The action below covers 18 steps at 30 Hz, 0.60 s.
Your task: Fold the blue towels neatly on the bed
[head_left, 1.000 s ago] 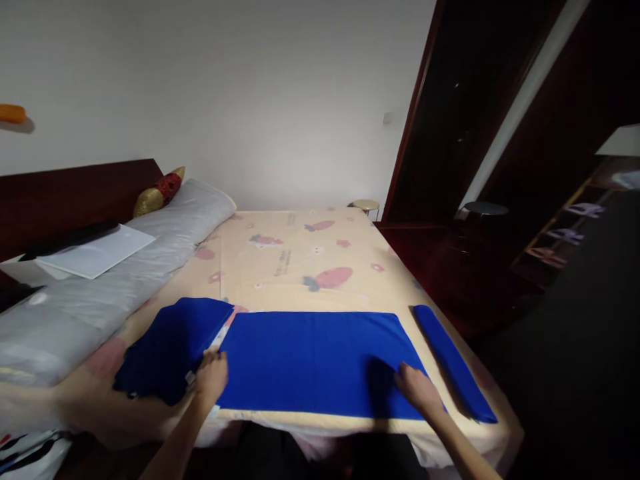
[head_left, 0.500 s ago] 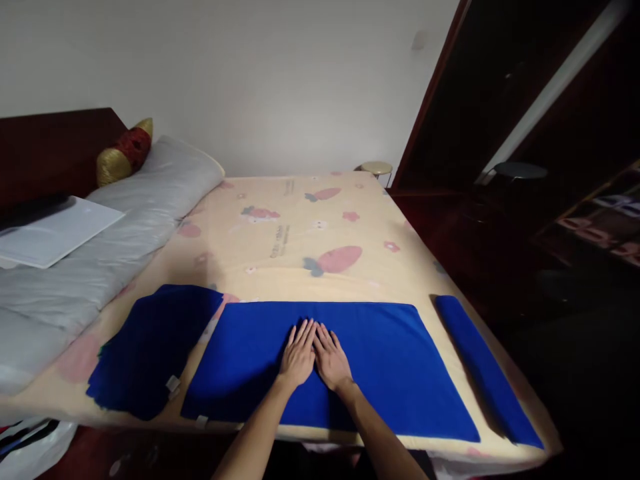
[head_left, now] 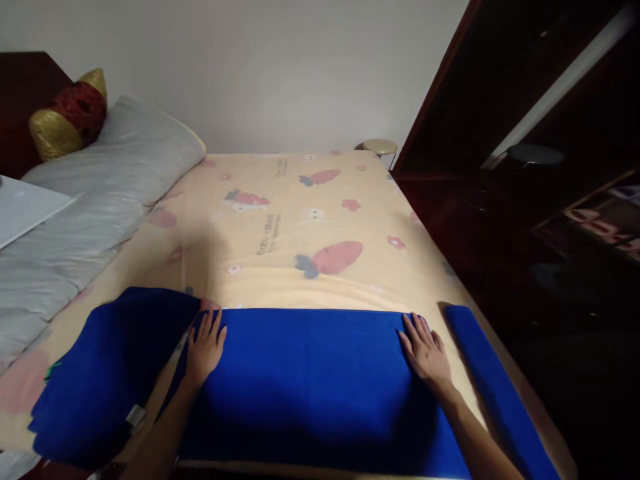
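Note:
A blue towel (head_left: 305, 380) lies spread flat along the near side of the bed. My left hand (head_left: 205, 347) rests on its far left corner, fingers stretched out and spread. On the far right corner lies my right hand (head_left: 425, 350), also flat with fingers apart. Left of the towel is a loose heap of blue cloths (head_left: 110, 373) with a white tag on it. To the right lies a long, narrow blue roll or folded strip of cloth (head_left: 500, 393).
The bed (head_left: 330, 220) has a pale sheet printed with carrots and rabbits. Along its left side are a grey quilt (head_left: 120, 167), a red and gold cushion (head_left: 75, 117) and a white board (head_left: 30, 207). A round stool (head_left: 380, 147) stands by the wall; dark furniture is at right.
My hands have moved apart from the towel's middle to its two far corners. The view has shifted closer and tilted slightly.

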Each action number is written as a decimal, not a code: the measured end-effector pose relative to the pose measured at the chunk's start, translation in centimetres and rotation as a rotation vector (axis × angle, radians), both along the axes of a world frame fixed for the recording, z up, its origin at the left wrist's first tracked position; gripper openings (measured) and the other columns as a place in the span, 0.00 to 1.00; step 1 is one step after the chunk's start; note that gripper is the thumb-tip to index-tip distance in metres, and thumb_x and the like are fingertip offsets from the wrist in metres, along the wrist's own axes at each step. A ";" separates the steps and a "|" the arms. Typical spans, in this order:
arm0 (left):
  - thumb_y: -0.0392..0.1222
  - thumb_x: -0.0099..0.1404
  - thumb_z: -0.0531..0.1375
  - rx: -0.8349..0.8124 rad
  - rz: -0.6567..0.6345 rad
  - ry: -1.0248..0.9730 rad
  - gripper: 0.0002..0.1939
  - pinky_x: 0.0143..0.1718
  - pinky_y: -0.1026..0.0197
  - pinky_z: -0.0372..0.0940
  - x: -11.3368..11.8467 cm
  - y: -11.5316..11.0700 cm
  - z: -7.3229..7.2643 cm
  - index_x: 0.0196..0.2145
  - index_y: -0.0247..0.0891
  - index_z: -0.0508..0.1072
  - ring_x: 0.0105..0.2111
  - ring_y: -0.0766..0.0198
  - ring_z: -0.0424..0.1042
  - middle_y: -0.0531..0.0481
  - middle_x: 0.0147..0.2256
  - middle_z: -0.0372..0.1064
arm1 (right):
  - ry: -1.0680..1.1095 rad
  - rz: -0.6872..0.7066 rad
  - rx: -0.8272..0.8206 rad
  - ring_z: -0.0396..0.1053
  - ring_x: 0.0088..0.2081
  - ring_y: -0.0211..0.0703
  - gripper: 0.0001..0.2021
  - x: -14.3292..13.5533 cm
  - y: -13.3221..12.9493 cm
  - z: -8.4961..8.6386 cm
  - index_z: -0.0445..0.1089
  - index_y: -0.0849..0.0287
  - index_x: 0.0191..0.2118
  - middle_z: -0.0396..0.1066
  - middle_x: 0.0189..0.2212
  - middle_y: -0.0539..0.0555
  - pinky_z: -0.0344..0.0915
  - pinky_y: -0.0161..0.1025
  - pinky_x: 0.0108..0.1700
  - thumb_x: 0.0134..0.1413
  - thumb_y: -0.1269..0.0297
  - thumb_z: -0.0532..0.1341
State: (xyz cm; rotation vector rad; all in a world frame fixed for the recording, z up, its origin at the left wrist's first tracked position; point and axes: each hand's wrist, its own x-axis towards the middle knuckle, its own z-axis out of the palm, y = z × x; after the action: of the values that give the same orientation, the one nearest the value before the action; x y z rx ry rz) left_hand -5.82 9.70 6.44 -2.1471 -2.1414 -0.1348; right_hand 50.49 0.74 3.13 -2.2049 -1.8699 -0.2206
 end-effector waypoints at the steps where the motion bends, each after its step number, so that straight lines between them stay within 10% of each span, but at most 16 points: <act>1: 0.49 0.72 0.38 0.022 -0.018 0.000 0.28 0.63 0.39 0.46 0.9 -0.2 0.3 0.67 0.40 0.44 0.66 0.53 0.48 0.41 0.67 0.45 | 0.004 -0.004 0.022 0.48 0.66 0.53 0.29 -0.9 0.1 0.2 0.43 0.57 0.68 0.50 0.66 0.62 0.51 0.58 0.63 0.65 0.51 0.42; 10: 0.39 0.71 0.41 -0.054 -0.574 -0.183 0.30 0.64 0.48 0.49 21.0 -2.6 -0.1 0.67 0.42 0.35 0.66 0.61 0.46 0.49 0.67 0.47 | 0.208 0.472 -0.137 0.45 0.67 0.45 0.27 -21.4 4.2 1.9 0.42 0.56 0.68 0.49 0.66 0.56 0.48 0.50 0.65 0.65 0.62 0.45; 13: 0.45 0.72 0.42 -0.079 -0.497 -0.155 0.27 0.63 0.45 0.50 18.0 -1.3 -0.4 0.67 0.47 0.43 0.66 0.60 0.46 0.49 0.67 0.46 | 0.192 0.403 -0.149 0.46 0.67 0.46 0.26 -18.0 4.0 1.5 0.47 0.53 0.66 0.48 0.67 0.55 0.48 0.51 0.65 0.65 0.58 0.45; 18: 0.49 0.72 0.38 -0.053 -0.007 -0.018 0.28 0.61 0.37 0.50 3.4 0.4 -0.2 0.66 0.40 0.50 0.66 0.52 0.47 0.40 0.67 0.46 | 0.079 0.003 -0.074 0.48 0.66 0.52 0.30 -2.9 0.9 0.1 0.52 0.60 0.65 0.51 0.66 0.61 0.49 0.56 0.64 0.65 0.49 0.40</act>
State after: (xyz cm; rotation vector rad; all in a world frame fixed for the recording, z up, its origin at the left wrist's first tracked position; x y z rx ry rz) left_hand -2.45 10.08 6.26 -2.1907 -2.1710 -0.1002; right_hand 47.60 1.63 3.19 -2.2241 -1.8679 -0.0629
